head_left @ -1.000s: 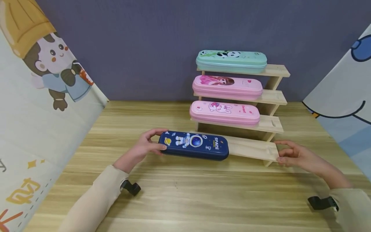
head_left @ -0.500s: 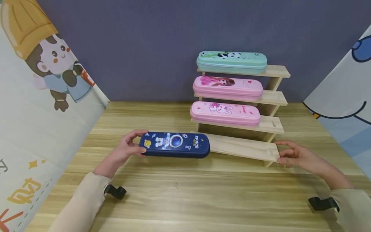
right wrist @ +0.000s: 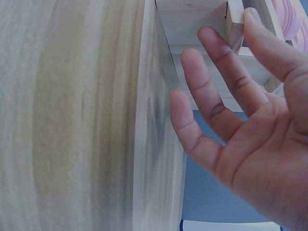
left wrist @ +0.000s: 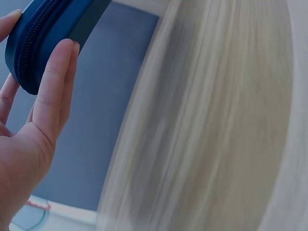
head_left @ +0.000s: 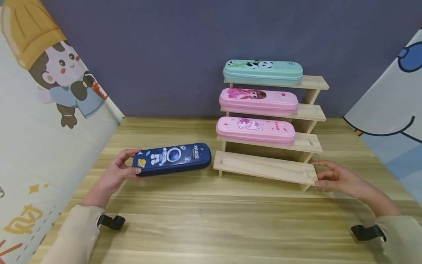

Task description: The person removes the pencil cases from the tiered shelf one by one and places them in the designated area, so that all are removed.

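Case [head_left: 171, 158]: navy, long, rounded ends, zip along the side. Lid side up, astronaut print, yellow planet at left end, white SPACE lettering at right end. Held in the air left of the rack, apart from it; lengthwise left to right, right end a bit farther than left. Left hand [head_left: 117, 172] grips its left end. Rack [head_left: 263, 167]: pale wood, four steps rising toward the far side, upright on the right. Lowest step nearest, its right end nearer than its left. Right hand [head_left: 343, 179] holds that right end.
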Demonstrator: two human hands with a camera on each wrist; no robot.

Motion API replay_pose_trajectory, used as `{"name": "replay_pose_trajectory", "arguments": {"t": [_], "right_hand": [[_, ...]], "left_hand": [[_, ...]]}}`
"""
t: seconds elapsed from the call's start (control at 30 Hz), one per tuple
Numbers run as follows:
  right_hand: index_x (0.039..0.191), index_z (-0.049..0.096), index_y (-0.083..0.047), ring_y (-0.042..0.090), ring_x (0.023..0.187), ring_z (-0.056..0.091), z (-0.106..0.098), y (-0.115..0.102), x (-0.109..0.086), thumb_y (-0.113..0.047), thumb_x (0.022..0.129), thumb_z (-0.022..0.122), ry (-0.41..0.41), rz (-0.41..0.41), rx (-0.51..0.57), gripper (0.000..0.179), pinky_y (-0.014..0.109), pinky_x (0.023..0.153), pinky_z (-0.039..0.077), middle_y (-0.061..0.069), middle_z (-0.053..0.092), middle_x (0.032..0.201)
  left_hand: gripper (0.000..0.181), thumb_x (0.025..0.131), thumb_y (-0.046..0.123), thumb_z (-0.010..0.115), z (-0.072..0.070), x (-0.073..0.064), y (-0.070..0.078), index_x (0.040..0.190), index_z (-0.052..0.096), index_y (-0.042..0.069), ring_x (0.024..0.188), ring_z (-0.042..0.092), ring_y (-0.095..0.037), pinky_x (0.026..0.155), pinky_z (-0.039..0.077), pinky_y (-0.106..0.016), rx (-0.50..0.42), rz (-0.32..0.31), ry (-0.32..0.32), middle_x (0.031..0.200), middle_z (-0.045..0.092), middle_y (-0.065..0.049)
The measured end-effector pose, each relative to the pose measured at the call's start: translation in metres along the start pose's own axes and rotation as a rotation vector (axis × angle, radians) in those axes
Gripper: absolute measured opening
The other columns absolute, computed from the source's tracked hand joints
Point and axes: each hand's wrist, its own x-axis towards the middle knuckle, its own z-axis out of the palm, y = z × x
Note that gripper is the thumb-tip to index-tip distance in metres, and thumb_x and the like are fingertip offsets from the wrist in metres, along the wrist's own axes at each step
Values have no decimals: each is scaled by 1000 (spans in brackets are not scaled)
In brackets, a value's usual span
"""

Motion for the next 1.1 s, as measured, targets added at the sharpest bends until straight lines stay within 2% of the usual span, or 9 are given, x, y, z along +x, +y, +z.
{"name": "replay_pose_trajectory", "arguments": {"t": [0.13,0.3,0.4,0.6,0.7,0.77,0.87,1.0,1.1], "right_hand": [[135,37,-44,13,87,68,0,1,-1,5,98,57,3,-6,-1,65,30,64,59,-6,70,102],[134,38,-46,13,85,68,2,2,-2,7,97,57,-7,-32,7,67,29,63,59,-5,71,101],[134,38,-45,12,86,68,2,3,-2,8,97,56,-11,-40,16,67,29,63,59,-6,71,102],[136,38,-42,12,88,68,2,1,-1,6,97,57,-4,-34,19,65,28,65,59,-6,72,103],[136,38,-41,12,89,68,2,0,-1,6,97,57,-1,-35,17,65,28,65,59,-6,72,103],[136,39,-42,12,88,68,2,-1,-1,6,97,57,-5,-38,19,65,28,65,59,-6,72,103],[134,39,-44,12,86,68,3,-1,0,7,97,57,-15,-42,28,66,29,64,59,-6,72,101],[134,40,-45,11,85,68,3,-1,0,9,96,56,-17,-49,45,67,28,63,58,-5,72,101],[136,39,-42,12,86,68,0,-1,0,10,96,56,-12,-63,51,67,28,64,59,-5,72,102]], "left_hand": [[62,84,-25,54,-7,-4,-1,127,65,18,85,71,-20,63,64,-40,-18,1,73,115,46,-8],[59,86,-24,56,-10,-5,0,123,66,21,84,70,-18,64,64,-36,-40,-32,182,116,43,-8],[56,87,-21,58,-10,-3,1,121,66,23,86,68,-15,64,64,-34,-62,-49,270,116,39,-8],[52,89,-15,63,-12,1,5,128,59,19,91,63,-11,63,64,-30,-86,-82,461,115,38,-6],[52,88,-12,66,-13,1,6,131,56,17,91,62,-11,63,63,-29,-99,-100,532,115,38,-4],[52,88,-11,68,-14,1,6,130,55,17,89,63,-12,64,63,-29,-120,-113,565,115,38,-3],[51,87,-12,67,-15,1,5,126,54,19,77,67,-14,62,63,-29,-171,-132,622,114,36,-4],[53,86,-14,67,-14,6,4,125,51,18,60,66,-18,58,63,-30,-260,-145,738,113,35,-5],[57,84,-12,71,-16,12,4,128,50,17,59,66,-19,57,63,-31,-308,-147,834,115,36,-4]]}}
